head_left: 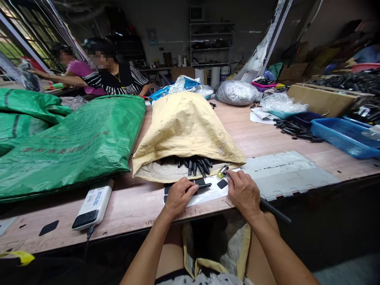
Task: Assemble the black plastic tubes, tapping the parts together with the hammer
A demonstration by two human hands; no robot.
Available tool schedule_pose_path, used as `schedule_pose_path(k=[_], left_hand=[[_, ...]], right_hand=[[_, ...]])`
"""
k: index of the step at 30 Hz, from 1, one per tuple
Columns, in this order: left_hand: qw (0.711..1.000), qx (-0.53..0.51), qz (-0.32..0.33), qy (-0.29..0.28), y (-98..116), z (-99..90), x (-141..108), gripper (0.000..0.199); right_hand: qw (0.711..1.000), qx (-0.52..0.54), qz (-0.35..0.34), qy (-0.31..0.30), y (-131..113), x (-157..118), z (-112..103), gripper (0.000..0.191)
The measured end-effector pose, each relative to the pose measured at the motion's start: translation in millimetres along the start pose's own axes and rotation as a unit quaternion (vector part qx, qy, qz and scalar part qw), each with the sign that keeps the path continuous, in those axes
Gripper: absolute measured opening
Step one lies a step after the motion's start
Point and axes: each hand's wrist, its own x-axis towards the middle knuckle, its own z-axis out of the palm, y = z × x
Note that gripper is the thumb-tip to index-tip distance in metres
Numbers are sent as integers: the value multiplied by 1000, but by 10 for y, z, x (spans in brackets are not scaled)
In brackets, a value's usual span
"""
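Observation:
Between thumb and fingers, my left hand [179,196] pinches a slim black part [204,185] above a white sheet [194,201] with black pads on it. My right hand [244,192] is closed on a small hammer, whose metal and yellow head [222,171] points toward the sack; its dark handle [276,211] runs out under the wrist. A black pad [222,184] lies between the two hands. Just beyond them, a yellow woven sack [187,126] lies with its mouth open, and black parts [196,165] show inside.
Green sacks [71,138] and a white power bank [93,204] are at left. On the right are a grey sheet [291,172], a blue tray [344,134] and loose black parts [297,130]. Two people sit at the back left. An open sack [218,241] hangs below the table edge.

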Motion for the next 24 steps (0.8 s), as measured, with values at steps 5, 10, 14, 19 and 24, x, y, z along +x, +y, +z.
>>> schedule_pose_path(k=[5, 10, 14, 19, 24], left_hand=[[1000, 5, -1, -3, 3, -1, -1, 33], [998, -54, -17, -6, 60, -90, 6, 33], [993, -100, -33, -50, 345, -204, -175, 29], [957, -136, -72, -246, 638, 46, -638, 24], [947, 29, -166, -273, 234, 703, -959, 26]], right_hand=[[1000, -14, 7, -4, -12, 6, 13, 25], [1000, -17, 10, -7, -18, 8, 21, 24], [1000, -19, 6, -12, -18, 10, 16, 24], [1000, -18, 8, -17, -19, 14, 8, 25], [1000, -11, 7, -18, -27, 16, 1, 25]])
